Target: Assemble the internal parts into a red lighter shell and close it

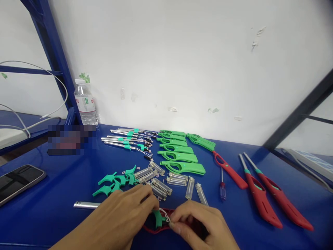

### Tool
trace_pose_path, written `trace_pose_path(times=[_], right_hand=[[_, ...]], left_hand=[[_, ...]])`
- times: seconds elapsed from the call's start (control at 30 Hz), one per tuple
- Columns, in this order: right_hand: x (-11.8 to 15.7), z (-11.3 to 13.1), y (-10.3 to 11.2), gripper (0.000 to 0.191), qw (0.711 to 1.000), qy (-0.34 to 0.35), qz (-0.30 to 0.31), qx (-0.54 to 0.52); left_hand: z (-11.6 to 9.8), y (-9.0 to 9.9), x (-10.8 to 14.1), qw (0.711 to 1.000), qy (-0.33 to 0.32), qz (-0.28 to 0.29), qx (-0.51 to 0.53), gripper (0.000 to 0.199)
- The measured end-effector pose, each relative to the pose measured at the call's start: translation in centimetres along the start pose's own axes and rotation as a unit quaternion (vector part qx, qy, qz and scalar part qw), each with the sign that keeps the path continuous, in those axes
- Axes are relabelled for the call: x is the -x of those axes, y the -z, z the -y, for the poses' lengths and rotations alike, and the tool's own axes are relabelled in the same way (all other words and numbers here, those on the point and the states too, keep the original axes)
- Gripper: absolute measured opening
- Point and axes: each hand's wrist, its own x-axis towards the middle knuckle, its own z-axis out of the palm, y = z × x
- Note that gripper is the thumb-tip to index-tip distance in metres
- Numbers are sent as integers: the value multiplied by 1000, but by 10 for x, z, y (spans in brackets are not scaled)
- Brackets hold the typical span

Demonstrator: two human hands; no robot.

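Note:
Between my hands lies an opened red lighter shell (153,230) of the long-nozzle kind, with a green trigger (158,219) in it and a silver metal tube (85,205) pointing out to the left. My left hand (131,205) is closed on the lighter beside the trigger; its fingertips are partly hidden. My right hand (200,220) pinches a thin white wire (168,218) with thumb and forefinger just right of the trigger. This hand covers the shell's right part. Just beyond my hands lie several clear fuel tanks (161,186) and a pile of loose green triggers (111,182).
Green shells (182,168) lie in a row behind, beside metal tubes with wires (119,139). To the right are a red shell (231,170), a screwdriver (222,189) and two red lighters (262,199). A phone (19,182) and a water bottle (85,106) are left.

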Motion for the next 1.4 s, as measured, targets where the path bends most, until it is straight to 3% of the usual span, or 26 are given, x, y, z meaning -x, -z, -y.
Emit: trace_pose_path(times=[0.7, 0.93, 1.07, 1.2, 1.4], right_hand=[[0, -2, -1, 7, 1000, -8, 0, -9], [1, -1, 0, 11, 1000, -5, 7, -7], [0, -3, -1, 12, 1000, 16, 4, 8], [0, -4, -1, 15, 999, 30, 3, 22], [0, -5, -1, 16, 999, 34, 12, 30]], left_hand=[[-1, 0, -2, 1000, -8, -1, -7, 65], [-9, 6, -3, 999, -34, -21, -31, 32], [-15, 11, -4, 1000, 1, 2, -23, 11], [-20, 13, -7, 999, -3, 7, -40, 8], [-26, 18, -13, 997, 29, 58, -49, 12]])
